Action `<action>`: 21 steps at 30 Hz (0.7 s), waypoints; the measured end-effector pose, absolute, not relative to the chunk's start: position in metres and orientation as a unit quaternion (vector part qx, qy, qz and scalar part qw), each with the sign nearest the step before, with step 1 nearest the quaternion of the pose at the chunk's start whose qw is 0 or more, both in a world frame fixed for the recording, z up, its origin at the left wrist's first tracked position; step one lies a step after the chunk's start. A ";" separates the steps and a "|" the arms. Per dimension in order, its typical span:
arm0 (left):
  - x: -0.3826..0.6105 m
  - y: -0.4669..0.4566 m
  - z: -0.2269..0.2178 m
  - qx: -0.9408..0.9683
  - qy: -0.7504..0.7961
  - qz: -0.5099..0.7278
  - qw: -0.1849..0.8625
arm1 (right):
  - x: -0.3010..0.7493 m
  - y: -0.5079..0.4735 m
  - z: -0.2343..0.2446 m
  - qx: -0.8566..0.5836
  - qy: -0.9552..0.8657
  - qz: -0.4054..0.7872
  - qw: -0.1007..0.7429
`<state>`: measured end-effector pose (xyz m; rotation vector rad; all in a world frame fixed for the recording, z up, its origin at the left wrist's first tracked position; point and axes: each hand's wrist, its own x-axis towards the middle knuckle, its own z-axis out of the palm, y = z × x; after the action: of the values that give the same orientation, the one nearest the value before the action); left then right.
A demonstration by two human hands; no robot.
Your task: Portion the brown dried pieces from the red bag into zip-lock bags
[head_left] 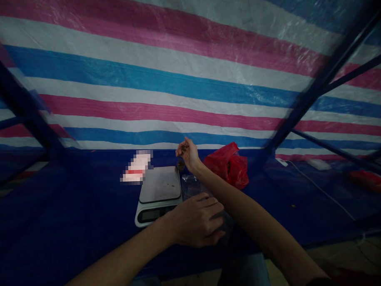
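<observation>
My right hand (pixel 189 154) is raised with curled fingers around several small brown pieces (pixel 185 148); their kind is too small to make out. Just below its fingers is a small round clear container (pixel 180 163) with something brown inside. My left hand (pixel 200 221) is held palm down in front of a kitchen scale (pixel 160 185), its fingers bent and apart, over or against clear plastic bags (pixel 191 185). Whether it touches the bags is hidden. A few brown crumbs lie on the scale's plate, and my left wrist partly covers its display panel.
A crumpled red plastic bag (pixel 228 164) stands right of my right forearm. A blurred pale packet (pixel 137 166) lies behind the scale's left side. Farther right are a white cable (pixel 320 189) and a white block (pixel 318 164). Dark metal posts frame the blue table (pixel 86 213); striped sheeting (pixel 163 81) hangs behind.
</observation>
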<state>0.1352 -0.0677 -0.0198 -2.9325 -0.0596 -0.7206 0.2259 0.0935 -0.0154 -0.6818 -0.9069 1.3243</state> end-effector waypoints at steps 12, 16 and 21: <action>0.135 -0.068 -0.023 -0.968 -0.020 -0.244 0.062 | 0.230 0.082 -0.013 -0.281 -0.465 0.574 0.613; 0.136 -0.068 -0.023 -0.967 -0.019 -0.246 0.059 | 0.232 0.082 -0.016 -0.282 -0.515 0.576 0.568; 0.136 -0.069 -0.022 -0.968 -0.021 -0.244 0.059 | 0.235 0.079 -0.018 -0.289 -0.529 0.569 0.559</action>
<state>0.1358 -0.0687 -0.0224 -2.9321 -0.0633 -0.7392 0.2355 0.0794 -0.0182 -0.6820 -1.2487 1.3421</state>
